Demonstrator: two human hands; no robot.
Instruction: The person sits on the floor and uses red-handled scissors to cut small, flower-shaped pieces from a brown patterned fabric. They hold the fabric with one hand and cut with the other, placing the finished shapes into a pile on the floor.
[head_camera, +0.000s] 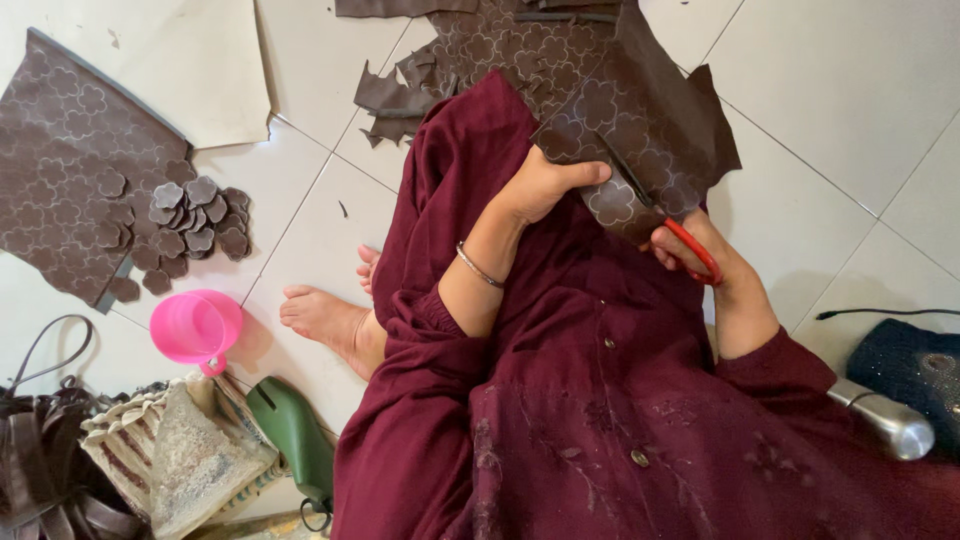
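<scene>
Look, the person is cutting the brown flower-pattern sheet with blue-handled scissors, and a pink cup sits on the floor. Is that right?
Not quite. The head view shows the scissors have red handles, not blue. The right hand works them on the brown flower-pattern sheet, which the left hand holds, and a pink cup does sit on the floor.

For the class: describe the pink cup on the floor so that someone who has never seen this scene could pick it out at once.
Start at the tiled floor and look beside the person's bare foot. The pink cup lies there below a pile of brown flower cut-outs. It is the only bright pink thing.
</scene>
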